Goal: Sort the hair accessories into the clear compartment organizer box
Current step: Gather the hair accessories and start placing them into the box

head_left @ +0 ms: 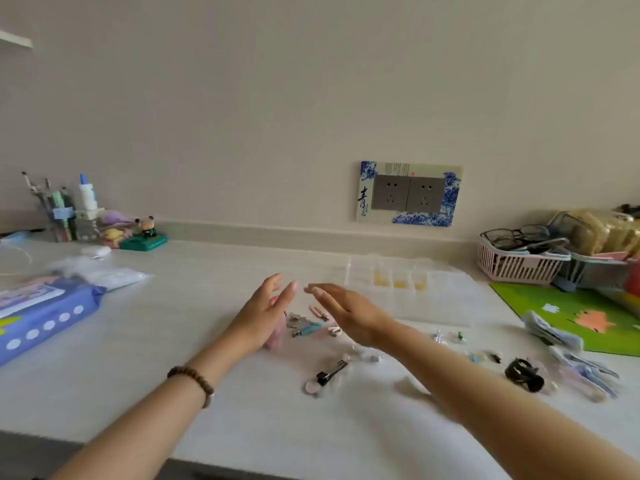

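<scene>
hair clips [308, 325] between open hands

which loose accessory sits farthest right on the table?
The black claw clip, right of the right forearm; the other clips lie nearer the hands.

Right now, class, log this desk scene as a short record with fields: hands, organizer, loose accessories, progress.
left hand: open, raised over desk, holding nothing
right hand: open, raised, holding nothing
organizer box: clear, beyond the hands; some compartments show yellow contents
loose accessories: black clip, black claw clip, teal clip on the desk
progress: most accessories unsorted
</scene>
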Action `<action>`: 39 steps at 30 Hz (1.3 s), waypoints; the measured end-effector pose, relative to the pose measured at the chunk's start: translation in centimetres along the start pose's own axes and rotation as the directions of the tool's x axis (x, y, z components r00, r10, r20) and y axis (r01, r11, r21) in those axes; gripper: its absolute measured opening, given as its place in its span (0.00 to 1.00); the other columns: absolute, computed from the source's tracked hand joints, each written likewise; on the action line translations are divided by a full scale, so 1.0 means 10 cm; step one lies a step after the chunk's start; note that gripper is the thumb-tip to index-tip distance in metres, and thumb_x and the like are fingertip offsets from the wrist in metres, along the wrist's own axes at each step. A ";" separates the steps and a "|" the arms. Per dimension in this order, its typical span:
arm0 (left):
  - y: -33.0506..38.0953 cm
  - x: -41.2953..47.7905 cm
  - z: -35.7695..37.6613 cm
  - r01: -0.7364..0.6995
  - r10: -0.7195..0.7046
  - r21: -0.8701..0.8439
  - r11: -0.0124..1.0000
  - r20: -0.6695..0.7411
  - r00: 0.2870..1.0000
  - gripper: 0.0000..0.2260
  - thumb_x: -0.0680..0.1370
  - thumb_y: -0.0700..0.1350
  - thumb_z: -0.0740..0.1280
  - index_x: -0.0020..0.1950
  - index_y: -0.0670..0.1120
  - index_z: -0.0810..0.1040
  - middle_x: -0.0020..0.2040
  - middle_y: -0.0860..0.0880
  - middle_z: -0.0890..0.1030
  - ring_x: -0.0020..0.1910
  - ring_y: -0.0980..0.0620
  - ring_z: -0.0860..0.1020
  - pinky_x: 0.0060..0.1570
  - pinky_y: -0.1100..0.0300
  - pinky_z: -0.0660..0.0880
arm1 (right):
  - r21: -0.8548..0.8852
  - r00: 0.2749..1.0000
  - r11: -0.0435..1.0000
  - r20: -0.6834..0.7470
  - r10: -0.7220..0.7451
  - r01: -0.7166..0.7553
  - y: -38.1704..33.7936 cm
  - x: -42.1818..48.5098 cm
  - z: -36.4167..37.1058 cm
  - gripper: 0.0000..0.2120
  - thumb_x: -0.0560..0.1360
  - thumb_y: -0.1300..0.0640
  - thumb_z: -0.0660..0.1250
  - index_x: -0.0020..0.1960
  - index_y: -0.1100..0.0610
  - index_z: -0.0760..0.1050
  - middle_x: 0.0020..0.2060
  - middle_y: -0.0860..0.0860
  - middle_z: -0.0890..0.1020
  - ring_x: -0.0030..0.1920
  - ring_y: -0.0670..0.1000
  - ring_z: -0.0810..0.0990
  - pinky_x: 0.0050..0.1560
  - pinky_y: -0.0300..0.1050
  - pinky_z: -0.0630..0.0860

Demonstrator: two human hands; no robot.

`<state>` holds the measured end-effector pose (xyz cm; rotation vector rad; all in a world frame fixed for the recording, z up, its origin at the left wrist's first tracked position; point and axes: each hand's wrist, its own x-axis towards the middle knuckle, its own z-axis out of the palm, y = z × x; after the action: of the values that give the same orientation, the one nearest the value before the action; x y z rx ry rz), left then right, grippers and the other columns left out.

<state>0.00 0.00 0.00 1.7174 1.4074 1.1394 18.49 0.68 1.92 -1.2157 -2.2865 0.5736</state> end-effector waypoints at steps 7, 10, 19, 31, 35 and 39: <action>-0.16 -0.29 0.08 -0.095 0.053 0.208 0.974 0.197 0.979 0.60 0.52 0.74 0.70 0.75 0.56 0.45 0.74 0.54 0.55 0.73 0.57 0.54 0.71 0.59 0.57 | 0.169 0.937 0.935 0.220 0.273 -0.312 0.11 0.02 0.20 0.34 0.72 0.29 0.44 0.68 0.47 0.68 0.68 0.47 0.73 0.66 0.49 0.71 0.71 0.49 0.62; -0.14 -0.27 0.16 -0.098 0.040 0.231 0.968 0.246 0.968 0.62 0.50 0.76 0.69 0.75 0.56 0.43 0.75 0.51 0.56 0.74 0.55 0.54 0.73 0.55 0.56 | 0.096 0.937 0.956 0.249 0.247 -0.277 0.18 -0.10 0.13 0.41 0.64 0.21 0.42 0.64 0.42 0.71 0.64 0.45 0.76 0.63 0.49 0.74 0.69 0.51 0.65; -0.01 -0.27 0.78 -0.282 0.187 0.241 0.929 0.354 0.917 0.52 0.55 0.72 0.72 0.70 0.59 0.51 0.56 0.44 0.74 0.63 0.48 0.70 0.71 0.50 0.61 | 0.022 0.960 0.978 0.194 0.201 -0.209 0.36 -0.97 -0.27 0.30 0.74 0.32 0.42 0.67 0.42 0.67 0.53 0.42 0.79 0.46 0.39 0.75 0.56 0.40 0.69; 0.44 -0.15 1.36 -0.402 0.309 0.247 0.882 0.341 0.888 0.53 0.56 0.79 0.58 0.75 0.55 0.51 0.71 0.49 0.64 0.71 0.50 0.60 0.72 0.49 0.56 | 0.080 0.839 0.926 -0.401 0.369 -0.369 1.35 -1.74 -1.40 0.35 0.74 0.31 0.44 0.68 0.52 0.69 0.70 0.53 0.68 0.70 0.50 0.64 0.71 0.47 0.58; 0.42 -0.01 1.38 -0.366 0.269 0.329 0.871 0.304 0.914 0.54 0.56 0.82 0.48 0.72 0.51 0.61 0.70 0.49 0.67 0.70 0.50 0.62 0.71 0.48 0.57 | 0.114 0.777 0.849 -0.356 0.520 -0.516 1.80 -1.87 -1.43 0.46 0.65 0.22 0.42 0.66 0.52 0.71 0.71 0.53 0.68 0.70 0.51 0.64 0.73 0.53 0.58; 0.41 0.00 1.40 -0.302 0.203 0.288 0.909 0.327 0.923 0.52 0.55 0.82 0.49 0.70 0.51 0.66 0.68 0.51 0.71 0.67 0.52 0.68 0.69 0.51 0.63 | 0.200 0.793 0.846 -0.295 0.532 -0.494 1.65 -1.82 -1.31 0.33 0.74 0.34 0.46 0.66 0.52 0.72 0.69 0.50 0.70 0.61 0.49 0.70 0.63 0.44 0.63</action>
<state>14.35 -0.25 -2.34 2.2630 1.2680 0.7584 45.72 -4.38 -0.98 -1.7424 -1.6033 0.6104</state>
